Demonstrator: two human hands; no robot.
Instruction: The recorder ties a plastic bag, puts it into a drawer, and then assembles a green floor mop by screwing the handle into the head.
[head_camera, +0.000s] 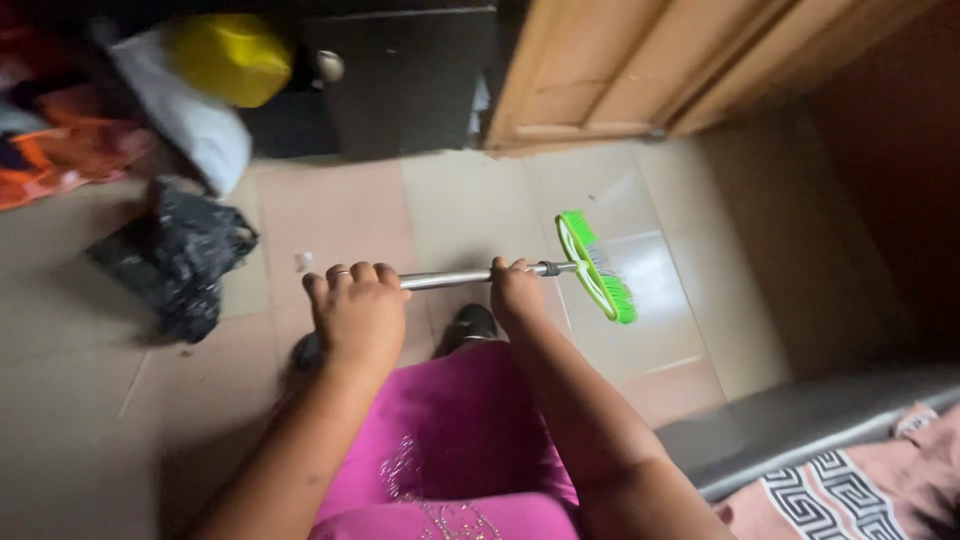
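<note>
Tiled floor (470, 200) runs up to a dark cabinet (410, 80) and a wooden door (640, 60). Left hand (355, 315) and right hand (517, 295) each have a closed grip on the metal handle (450, 278) of a broom, its green head (595, 265) low over the tiles ahead. One pale scrap (303, 261) lies unswept near a black bag (180, 255); sweeping appears unfinished.
</note>
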